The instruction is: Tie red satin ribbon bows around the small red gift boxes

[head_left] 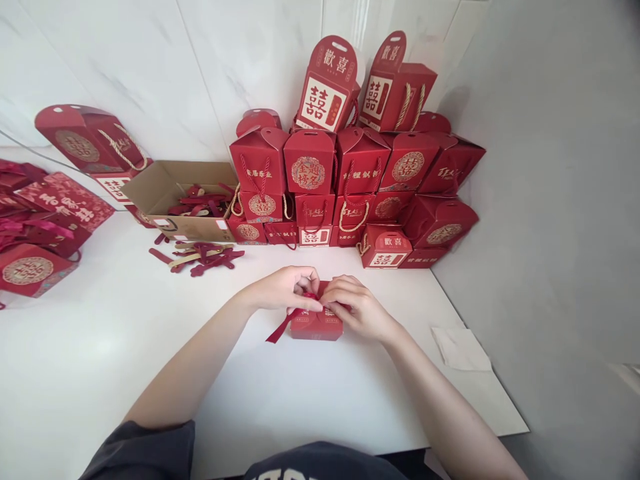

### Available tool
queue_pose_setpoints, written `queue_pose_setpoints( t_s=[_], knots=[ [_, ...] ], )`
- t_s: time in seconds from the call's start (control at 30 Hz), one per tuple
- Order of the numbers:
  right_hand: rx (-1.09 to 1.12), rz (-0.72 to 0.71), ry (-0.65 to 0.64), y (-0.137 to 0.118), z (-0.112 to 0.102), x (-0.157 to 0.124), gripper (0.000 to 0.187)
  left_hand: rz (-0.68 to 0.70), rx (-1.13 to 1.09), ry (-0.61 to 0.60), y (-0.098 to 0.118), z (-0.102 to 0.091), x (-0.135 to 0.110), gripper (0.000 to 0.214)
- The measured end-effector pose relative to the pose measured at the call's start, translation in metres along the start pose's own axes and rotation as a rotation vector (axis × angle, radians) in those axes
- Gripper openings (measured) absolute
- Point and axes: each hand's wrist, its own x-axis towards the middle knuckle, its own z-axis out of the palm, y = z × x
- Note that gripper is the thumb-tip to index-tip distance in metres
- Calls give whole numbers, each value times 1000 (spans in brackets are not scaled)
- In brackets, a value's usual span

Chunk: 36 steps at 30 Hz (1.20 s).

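Observation:
In front of me a small red gift box (pixel 317 328) lies on the white table, gold characters printed on its top. A dark red ribbon (pixel 281 329) runs over it, and one loose tail hangs past the box's left side. My left hand (pixel 293 288) is closed with thumb and fingers pinching the ribbon above the box. From the other side my right hand (pixel 356 304) reaches in, its fingertips pressed together on the ribbon close to the left thumb. The two hands nearly touch, and they hide the middle of the ribbon and part of the box top.
Stacked red gift boxes (pixel 360 163) with rope handles stand against the wall. Left of them an open cardboard box (pixel 195 229) holds ribbon pieces, and a ribbon pile (pixel 203 257) lies before it. More red boxes (pixel 37 267) sit far left. A white tissue (pixel 461 348) lies right.

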Motion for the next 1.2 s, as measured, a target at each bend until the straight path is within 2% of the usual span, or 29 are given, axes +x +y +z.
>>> queue_pose_setpoints(
  t_s=[0.2,0.37,0.43,0.5,0.57,0.7,0.77,0.97,1.1,1.2],
  knots=[
    [49,62,49,-3,1,-1,18,55,243,159,10,15,-8,15],
    [100,90,58,-3,3,-1,19,117,566,500,6,45,-15,17],
    [106,93,61,-4,4,-2,18,141,634,635,1,55,-15,18],
    [119,109,60,-5,5,-2,16,155,684,720,-4,61,-13,16],
    [156,162,66,-7,4,-3,14,174,720,742,-7,63,-12,14],
    [221,317,115,-6,2,0,14,240,752,703,-10,59,-14,15],
    [269,371,96,-3,3,2,16,261,754,701,-13,57,-15,15],
    [488,457,75,2,9,6,14,368,856,788,-19,58,-19,16],
    [391,506,113,-4,7,6,13,291,1083,876,-13,59,-21,7],
    [319,510,154,-9,4,6,14,236,1159,894,-8,58,-23,9]
  ],
)
